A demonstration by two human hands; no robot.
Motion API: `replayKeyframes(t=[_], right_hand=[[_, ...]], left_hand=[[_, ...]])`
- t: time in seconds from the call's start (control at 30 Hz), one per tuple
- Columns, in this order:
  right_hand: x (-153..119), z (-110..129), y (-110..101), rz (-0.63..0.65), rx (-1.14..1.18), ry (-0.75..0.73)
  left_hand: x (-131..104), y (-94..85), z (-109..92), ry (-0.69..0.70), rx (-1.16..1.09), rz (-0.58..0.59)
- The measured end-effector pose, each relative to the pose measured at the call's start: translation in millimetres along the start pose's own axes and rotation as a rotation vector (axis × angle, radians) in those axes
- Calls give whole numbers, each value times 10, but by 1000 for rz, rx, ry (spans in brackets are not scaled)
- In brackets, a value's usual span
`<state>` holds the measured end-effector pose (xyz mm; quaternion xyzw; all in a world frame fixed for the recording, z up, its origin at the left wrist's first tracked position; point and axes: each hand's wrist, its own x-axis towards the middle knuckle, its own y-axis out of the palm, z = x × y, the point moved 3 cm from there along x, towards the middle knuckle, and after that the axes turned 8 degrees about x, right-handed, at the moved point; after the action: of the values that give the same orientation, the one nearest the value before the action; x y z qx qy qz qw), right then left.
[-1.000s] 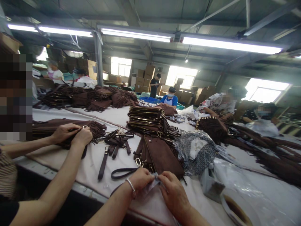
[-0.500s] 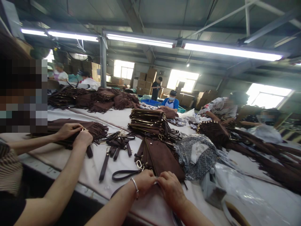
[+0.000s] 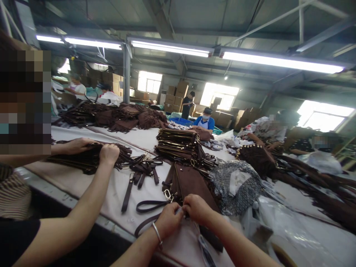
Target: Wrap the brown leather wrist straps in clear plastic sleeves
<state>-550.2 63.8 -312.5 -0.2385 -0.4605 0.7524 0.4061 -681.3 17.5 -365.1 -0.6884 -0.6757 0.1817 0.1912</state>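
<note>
My left hand (image 3: 169, 221), with a silver bracelet at the wrist, is closed in a pinch at the front of the table. Fingertip to fingertip with it, my right hand (image 3: 198, 208) pinches too, over the lower edge of a dark brown pouch (image 3: 191, 181). What they hold is mostly hidden; a small pale bit shows at the left fingers. Below the hands hangs a dark strip with a glossy, clear look (image 3: 205, 249). Beside my left hand lies a looped brown wrist strap (image 3: 151, 205), near a gold clasp (image 3: 167, 194).
Behind the pouch rises a stack of zipped pouches (image 3: 178, 142). Loose wrist straps (image 3: 143, 172) lie left of it. A co-worker's hands (image 3: 109, 154) work over fringed pouches (image 3: 78, 159) at left. Grey patterned material (image 3: 236, 185) and a tape roll (image 3: 279, 254) are on the right.
My right hand has risen slightly, and more of the dark strip shows below. The co-worker's strap no longer hangs in view. The whole view has shifted a little.
</note>
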Motion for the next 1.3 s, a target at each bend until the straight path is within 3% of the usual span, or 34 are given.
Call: replayKeyframes(t=[0.1, 0.23, 0.43, 0.57, 0.7, 0.83, 0.97, 1.07, 1.2, 1.3], right_hand=[[-24, -20, -63, -16, 21, -19], [-95, 44, -122, 66, 17, -130], [-1, 177, -29, 126, -220, -161], [66, 211, 7, 107, -263, -179], [41, 211, 17, 92, -296, -248], [-31, 179, 38, 83, -315, -344], [-90, 117, 44, 7, -322, -476], [-123, 72, 31, -60, -313, -548], [-208, 67, 17, -34, -294, -558], [-338, 100, 29, -26, -283, -499]], left_hand=[[18, 6, 24, -25, -6, -31], [25, 27, 59, -30, 29, -58], [-56, 18, 17, 55, 193, -111], [-117, -23, -35, 108, 241, -79], [-135, -49, -49, 80, 124, 18], [-78, -54, -47, -35, -63, 160], [-39, -34, -22, -260, -340, 431], [-44, -27, -11, -350, -524, 557], [-60, 45, 34, -507, -791, 537], [-69, 136, 62, -577, -808, 466]])
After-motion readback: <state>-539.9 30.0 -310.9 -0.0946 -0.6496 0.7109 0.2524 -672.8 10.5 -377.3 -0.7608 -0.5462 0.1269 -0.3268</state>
